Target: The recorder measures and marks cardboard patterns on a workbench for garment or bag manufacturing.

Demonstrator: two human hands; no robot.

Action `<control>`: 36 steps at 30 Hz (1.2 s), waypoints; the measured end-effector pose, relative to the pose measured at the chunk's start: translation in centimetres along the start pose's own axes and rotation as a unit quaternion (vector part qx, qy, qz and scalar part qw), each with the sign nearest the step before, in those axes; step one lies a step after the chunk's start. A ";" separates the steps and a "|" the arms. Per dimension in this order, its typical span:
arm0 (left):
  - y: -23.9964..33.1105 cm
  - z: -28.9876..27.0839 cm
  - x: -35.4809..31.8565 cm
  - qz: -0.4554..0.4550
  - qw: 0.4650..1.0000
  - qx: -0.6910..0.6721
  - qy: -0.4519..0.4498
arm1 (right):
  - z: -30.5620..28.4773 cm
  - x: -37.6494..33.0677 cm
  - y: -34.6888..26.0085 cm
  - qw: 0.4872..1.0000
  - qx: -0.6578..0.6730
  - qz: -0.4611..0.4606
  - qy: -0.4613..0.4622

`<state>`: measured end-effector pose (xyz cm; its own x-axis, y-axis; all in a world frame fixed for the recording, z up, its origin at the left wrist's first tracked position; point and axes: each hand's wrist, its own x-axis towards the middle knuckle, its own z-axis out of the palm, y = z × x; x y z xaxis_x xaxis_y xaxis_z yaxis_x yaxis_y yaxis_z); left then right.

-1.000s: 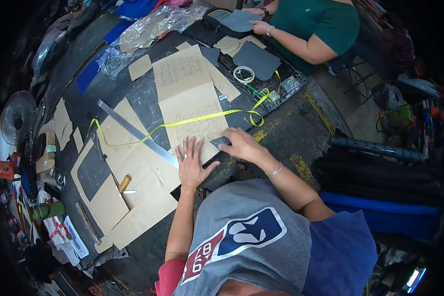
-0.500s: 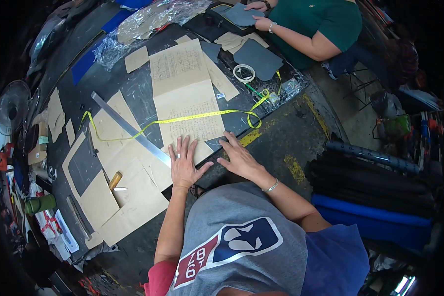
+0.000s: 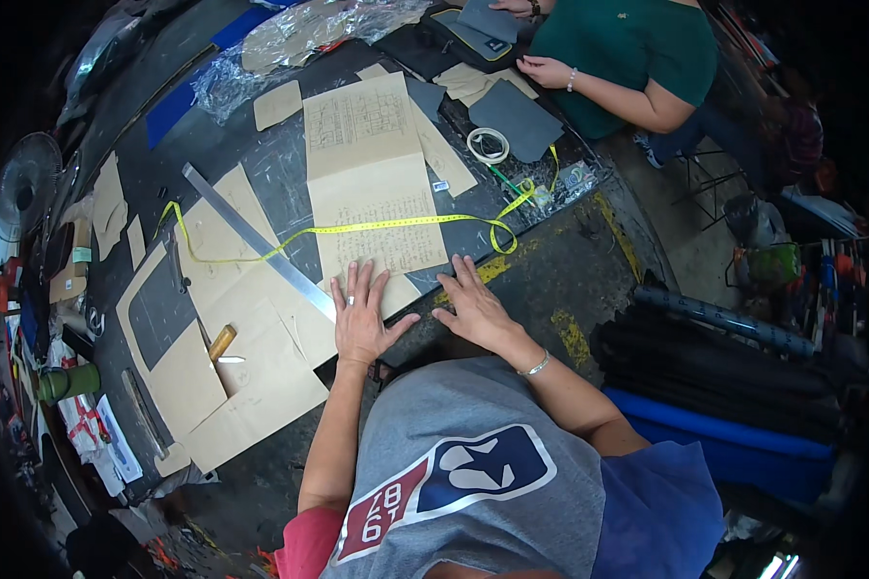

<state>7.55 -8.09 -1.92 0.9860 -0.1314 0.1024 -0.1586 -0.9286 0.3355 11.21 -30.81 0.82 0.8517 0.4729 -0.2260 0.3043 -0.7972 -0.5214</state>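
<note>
My left hand (image 3: 361, 323) lies flat with fingers spread on the near end of a long brown paper sheet (image 3: 369, 183) covered in handwriting and creased across its middle. Close to the sheet's near right corner, my right hand (image 3: 475, 307) rests at the table edge, fingers stretched out and nothing held. A yellow tape measure (image 3: 381, 229) runs loosely across the sheet, past the fingertips of both hands. Left of my left hand, a metal ruler (image 3: 251, 236) slants over brown paper patterns (image 3: 241, 318), its near end by my fingers.
A wooden-handled tool (image 3: 222, 342) lies on the patterns. At the far right are a tape roll (image 3: 488, 146) and dark grey pieces (image 3: 517, 121). Across the table, a person in a green shirt (image 3: 618, 58) handles a grey piece. Crumpled clear plastic (image 3: 222, 95) lies far left; fabric rolls (image 3: 714, 367) are stacked right.
My hands stay almost still. The other person's nearer hand has come away from the grey piece, and more of a yellow-trimmed dark item shows there. The whole view has shifted slightly.
</note>
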 end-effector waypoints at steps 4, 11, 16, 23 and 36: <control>-0.1 0.0 -0.1 0.002 1.000 -0.003 0.000 | -0.1 0.1 -0.2 1.000 -0.004 0.005 -0.009; -0.1 -0.1 0.0 0.004 1.000 -0.014 0.011 | -0.4 0.2 -0.4 1.000 -0.005 -0.002 -0.012; 0.0 -0.2 0.0 0.001 1.000 -0.009 0.008 | -0.6 0.4 -0.3 1.000 -0.011 0.001 -0.024; 0.1 -0.3 0.0 0.002 1.000 -0.022 0.017 | -1.0 0.7 -0.5 0.999 -0.014 0.009 -0.045; 0.1 -0.4 0.1 0.001 1.000 -0.023 0.016 | -1.6 1.0 -0.8 0.999 -0.024 0.013 -0.045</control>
<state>7.57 -8.08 -1.52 0.9839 -0.1212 0.1316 -0.1629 -0.9111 0.3786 12.46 -30.28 2.31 0.8182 0.4818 -0.3137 0.3047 -0.8261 -0.4740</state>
